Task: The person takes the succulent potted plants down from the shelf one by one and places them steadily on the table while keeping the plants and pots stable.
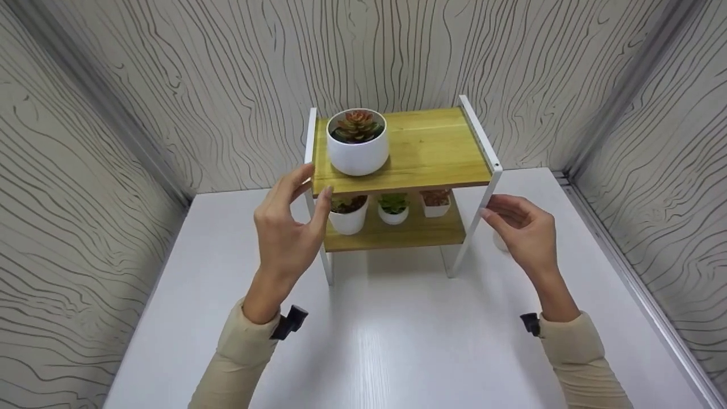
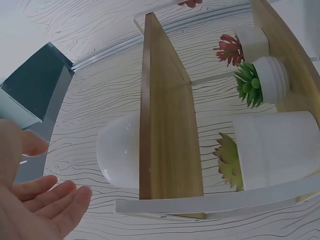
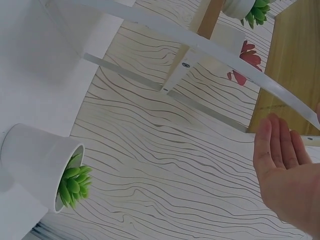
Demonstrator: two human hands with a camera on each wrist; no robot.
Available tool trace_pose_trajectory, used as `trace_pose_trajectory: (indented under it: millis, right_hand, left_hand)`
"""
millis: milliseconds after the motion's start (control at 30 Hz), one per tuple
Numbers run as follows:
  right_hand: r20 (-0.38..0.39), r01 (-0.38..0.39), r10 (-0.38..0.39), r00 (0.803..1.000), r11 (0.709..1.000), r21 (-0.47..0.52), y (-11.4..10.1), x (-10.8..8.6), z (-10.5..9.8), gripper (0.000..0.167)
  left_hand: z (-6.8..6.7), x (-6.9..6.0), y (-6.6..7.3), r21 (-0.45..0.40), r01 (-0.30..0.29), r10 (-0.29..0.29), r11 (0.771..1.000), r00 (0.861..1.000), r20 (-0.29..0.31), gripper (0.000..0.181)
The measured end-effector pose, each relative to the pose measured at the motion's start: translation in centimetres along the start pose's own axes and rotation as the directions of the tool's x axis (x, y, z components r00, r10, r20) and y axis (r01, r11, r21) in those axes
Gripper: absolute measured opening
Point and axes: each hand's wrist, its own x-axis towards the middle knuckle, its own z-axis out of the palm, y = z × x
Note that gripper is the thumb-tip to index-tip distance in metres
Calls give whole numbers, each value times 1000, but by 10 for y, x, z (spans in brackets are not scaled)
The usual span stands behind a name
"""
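Note:
A two-tier shelf with wooden boards [image 1: 431,147] and a white metal frame [image 1: 480,136] stands on the white table. By its front left corner, my left hand [image 1: 289,227] has thumb and fingers spread apart, holding nothing; a gap to the shelf shows in the left wrist view. Beside the front right leg is my right hand [image 1: 525,233], thumb tip close to the leg and fingers fairly straight [image 3: 282,145]. Whether it touches is unclear. On the top board sits a white pot [image 1: 358,156] with a reddish succulent [image 1: 359,126].
The lower board bears a larger white pot [image 1: 349,220], a small ribbed pot [image 2: 272,80] with a green succulent, and a square pot [image 1: 436,209] with a red one. Another white potted succulent [image 3: 37,165] stands right of the shelf. Wood-patterned walls [image 1: 227,102] enclose the table.

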Motion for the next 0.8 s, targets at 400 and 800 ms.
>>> trace_pose_trajectory:
  millis: [400,800]
  right_hand:
    - [22,-39,39,999,999,-7,0,0,1,35]
    - [14,-39,39,999,999,-18,-2,3,7,35]
  left_hand:
    - [-3,44,25,0,346,-337,938,914,225,69]
    - [22,58,43,177,401,-433,899,874,219,83]
